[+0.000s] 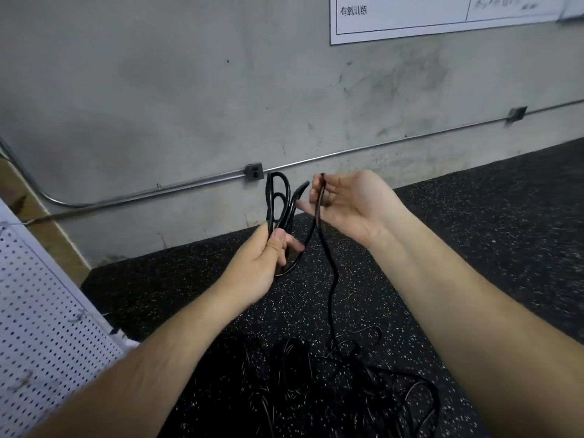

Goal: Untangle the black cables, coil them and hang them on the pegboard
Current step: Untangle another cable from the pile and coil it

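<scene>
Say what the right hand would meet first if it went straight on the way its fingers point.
Probably the black cable loops gripped by the left hand, just beyond the right hand; depth unclear.

Single head-worn wide view, forward and downward, close over speckled floor (505,216).

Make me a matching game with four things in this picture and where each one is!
Things:
1. cable loops
2. loose strand
3. cable tangle
4. pegboard

Places:
A. lying on the speckled floor
B. pinched by the right hand
C. at the far left edge of the picture
D. gripped in the left hand

Right pairs: 1-D, 2-B, 3-A, 4-C
</scene>
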